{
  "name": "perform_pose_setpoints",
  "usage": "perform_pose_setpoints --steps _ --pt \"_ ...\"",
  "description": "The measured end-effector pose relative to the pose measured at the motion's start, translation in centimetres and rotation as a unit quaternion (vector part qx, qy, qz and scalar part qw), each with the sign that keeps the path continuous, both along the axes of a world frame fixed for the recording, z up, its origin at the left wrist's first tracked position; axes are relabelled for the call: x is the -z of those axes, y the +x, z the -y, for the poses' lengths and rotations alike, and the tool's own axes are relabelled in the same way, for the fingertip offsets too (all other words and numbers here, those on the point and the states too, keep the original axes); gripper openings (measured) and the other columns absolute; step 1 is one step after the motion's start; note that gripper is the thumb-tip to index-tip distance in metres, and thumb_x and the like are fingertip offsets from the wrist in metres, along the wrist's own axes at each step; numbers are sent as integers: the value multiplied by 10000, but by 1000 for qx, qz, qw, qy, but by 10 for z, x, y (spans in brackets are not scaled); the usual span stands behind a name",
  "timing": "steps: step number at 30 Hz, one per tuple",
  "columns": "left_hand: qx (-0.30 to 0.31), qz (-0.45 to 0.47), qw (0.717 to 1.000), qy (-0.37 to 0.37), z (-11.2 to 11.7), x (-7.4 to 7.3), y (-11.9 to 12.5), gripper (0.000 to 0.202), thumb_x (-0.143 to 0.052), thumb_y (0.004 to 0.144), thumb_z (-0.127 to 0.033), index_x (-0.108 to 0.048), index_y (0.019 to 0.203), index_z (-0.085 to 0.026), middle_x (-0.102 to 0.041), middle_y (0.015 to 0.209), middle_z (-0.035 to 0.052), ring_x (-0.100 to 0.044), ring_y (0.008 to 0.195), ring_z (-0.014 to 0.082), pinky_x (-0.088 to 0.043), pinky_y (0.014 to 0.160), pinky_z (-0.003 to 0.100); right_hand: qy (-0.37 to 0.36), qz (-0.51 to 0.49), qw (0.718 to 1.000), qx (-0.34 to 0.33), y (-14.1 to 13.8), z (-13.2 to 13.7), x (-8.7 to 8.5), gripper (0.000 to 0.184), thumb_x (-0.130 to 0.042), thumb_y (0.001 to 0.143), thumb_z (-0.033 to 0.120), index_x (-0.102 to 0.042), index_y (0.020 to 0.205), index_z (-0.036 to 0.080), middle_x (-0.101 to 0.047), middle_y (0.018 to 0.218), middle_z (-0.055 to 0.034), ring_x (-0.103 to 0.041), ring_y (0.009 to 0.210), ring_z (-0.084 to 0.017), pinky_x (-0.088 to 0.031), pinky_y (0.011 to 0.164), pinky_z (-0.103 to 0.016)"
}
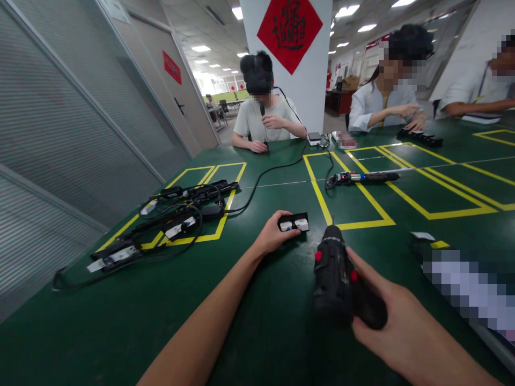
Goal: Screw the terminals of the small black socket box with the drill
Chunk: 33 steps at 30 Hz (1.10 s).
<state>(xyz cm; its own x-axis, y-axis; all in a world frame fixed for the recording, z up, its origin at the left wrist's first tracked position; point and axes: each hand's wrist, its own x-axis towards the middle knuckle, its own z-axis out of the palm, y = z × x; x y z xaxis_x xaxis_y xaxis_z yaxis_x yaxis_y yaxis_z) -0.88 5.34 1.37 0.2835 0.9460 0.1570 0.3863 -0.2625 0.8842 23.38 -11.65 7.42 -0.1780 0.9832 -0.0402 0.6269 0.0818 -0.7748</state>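
A dark green table (273,305) marked with yellow tape outlines (366,224) carries a tangle of black cables and devices (189,210) at left, a slim dark tool (370,177) with a blue band, a small white-topped box (314,138) near the far edge, and a long black cord (281,166).

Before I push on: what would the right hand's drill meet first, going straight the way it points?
Past the flat yellow tape, probably the cable at the left end of the black tool. The drill in the right hand points there, though its height is unclear.
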Motion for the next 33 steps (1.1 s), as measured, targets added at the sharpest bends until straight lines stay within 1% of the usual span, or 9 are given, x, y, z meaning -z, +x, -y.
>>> perform_pose_setpoints --steps 3,6,7,9,12,20,27,30,33 --pt "3 -1 1000 1 -1 3 -1 563 -744 647 -426 -522 1108 -193 -609 947 34 -592 762 171 -484 657 285 -10 -139 987 81 10 2 -20 886 -684 690 254 -225 1436 391 -669 1059 -58 -668 889 -248 -519 798 -410" --pt "6 -4 1000 11 -2 5 -2 562 -738 654 -435 -526 1110 -185 -611 914 32 -589 759 173 -482 664 292 -16 -201 976 82 14 5 -30 358 -557 809 408 -550 1166 371 -670 772 -50 -648 699 -213 -496 702 -380" --pt "5 -5 1000 15 -2 6 -2 559 -737 654 -434 -528 1109 -183 -613 917 34 -592 768 177 -484 675 297 -29 -229 970 71 14 5 -31 263 -463 853 451 -604 1054 357 -651 694 -51 -627 628 -199 -484 655 -375" --pt "4 -9 1000 19 -1 6 -2 555 -740 652 -424 -532 1106 -181 -617 921 38 -598 781 184 -487 691 308 -73 -305 948 62 9 7 -29 341 -344 889 485 -646 922 329 -611 593 -60 -580 531 -182 -449 579 -375" --pt "11 -9 1000 15 0 5 -1 549 -740 656 -402 -532 1113 -181 -622 930 42 -606 787 187 -492 700 313 -110 -373 918 81 0 8 -21 375 -333 891 463 -669 919 300 -561 532 -67 -547 501 -188 -416 553 -392" --pt "18 -16 1000 18 2 2 0 517 -687 702 -453 -539 1112 -176 -623 927 45 -605 777 183 -484 684 298 -36 -309 949 42 8 13 1 256 -433 879 448 -643 890 302 -601 609 -59 -585 584 -228 -457 660 -409" --pt "19 -18 999 30 -3 4 -1 495 -691 698 -441 -552 1094 -178 -618 906 43 -591 771 183 -473 682 301 41 -207 975 63 -1 20 -20 227 -489 830 519 -582 848 312 -599 569 -28 -582 516 -222 -466 558 -390" --pt "17 -21 999 29 -2 3 -1 509 -699 692 -433 -549 1104 -176 -618 919 47 -591 775 186 -475 695 311 75 -157 983 61 -6 22 -27 155 -491 844 442 -570 792 319 -610 539 -17 -594 503 -207 -463 525 -364" --pt "27 -25 999 29 -1 4 0 544 -708 687 -426 -532 1139 -180 -619 978 61 -601 838 206 -479 761 340 95 -139 984 51 -5 22 -24 120 -464 866 361 -573 834 325 -614 533 -8 -606 509 -198 -449 494 -341"
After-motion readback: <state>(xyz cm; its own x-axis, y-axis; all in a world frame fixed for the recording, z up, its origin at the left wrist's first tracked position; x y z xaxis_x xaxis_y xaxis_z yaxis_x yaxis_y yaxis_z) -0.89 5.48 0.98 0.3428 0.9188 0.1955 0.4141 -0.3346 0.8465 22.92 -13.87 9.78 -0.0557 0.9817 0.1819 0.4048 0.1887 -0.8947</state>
